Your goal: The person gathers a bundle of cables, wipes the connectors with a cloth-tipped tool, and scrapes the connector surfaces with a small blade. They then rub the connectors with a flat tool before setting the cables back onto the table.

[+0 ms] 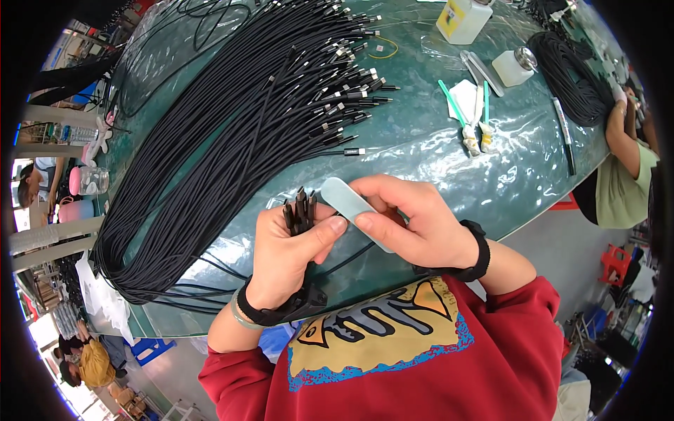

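Observation:
My left hand (295, 242) is closed round a small bunch of black cable connectors (300, 210), their plug ends pointing up. In my right hand (414, 221), pinched between thumb and fingers, is a flat pale-blue strip with a rounded end (345, 200), shaped like a nail file. The strip lies aslant beside my left thumb, close to a dark cable end whose tip is mostly hidden. Behind my hands, a large looped bundle of black cables (203, 133) spreads over the table, its plugs fanned out toward the right.
The green table (407, 91) has a clear plastic cover. On it are a white bottle (463, 21), a smaller metal-capped bottle (514, 67), tweezers (483, 74), green-handled brushes (455, 105), a marker pen (564, 133) and coiled black cable (572, 77). A co-worker (625, 154) is at the right.

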### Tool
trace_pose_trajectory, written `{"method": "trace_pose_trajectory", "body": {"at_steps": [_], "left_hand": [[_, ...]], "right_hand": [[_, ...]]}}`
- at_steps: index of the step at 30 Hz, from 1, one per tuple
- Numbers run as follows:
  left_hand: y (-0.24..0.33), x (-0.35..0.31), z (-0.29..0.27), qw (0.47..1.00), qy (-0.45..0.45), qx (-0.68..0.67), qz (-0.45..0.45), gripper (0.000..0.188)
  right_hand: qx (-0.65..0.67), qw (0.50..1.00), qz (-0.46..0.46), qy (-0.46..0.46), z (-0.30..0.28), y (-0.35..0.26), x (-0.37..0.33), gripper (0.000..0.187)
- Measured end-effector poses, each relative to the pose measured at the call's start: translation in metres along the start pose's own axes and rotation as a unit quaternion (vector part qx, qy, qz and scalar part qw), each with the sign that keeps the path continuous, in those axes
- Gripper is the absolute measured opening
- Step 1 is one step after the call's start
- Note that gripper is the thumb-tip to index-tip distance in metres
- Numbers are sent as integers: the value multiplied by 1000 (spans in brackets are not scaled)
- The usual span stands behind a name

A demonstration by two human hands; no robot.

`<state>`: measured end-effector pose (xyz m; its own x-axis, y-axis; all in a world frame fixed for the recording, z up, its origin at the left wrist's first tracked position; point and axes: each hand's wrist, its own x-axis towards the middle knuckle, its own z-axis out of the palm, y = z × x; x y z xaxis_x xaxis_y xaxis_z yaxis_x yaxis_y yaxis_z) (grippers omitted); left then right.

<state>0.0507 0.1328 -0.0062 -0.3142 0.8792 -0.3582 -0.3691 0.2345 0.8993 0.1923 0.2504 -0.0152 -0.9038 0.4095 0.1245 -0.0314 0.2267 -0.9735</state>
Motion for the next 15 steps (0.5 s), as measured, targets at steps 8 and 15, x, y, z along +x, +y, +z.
{"method": "trace_pose_trajectory", "body": {"at_steps": [8,15], "left_hand": [[-2,-7,6,1000,-7,10,3,8],[7,-6,3,998,38,37,30,8]], "right_hand": [[15,994,18,104,11,3,39,24],[-17,993,-40,107,17,2,22,22]]}}
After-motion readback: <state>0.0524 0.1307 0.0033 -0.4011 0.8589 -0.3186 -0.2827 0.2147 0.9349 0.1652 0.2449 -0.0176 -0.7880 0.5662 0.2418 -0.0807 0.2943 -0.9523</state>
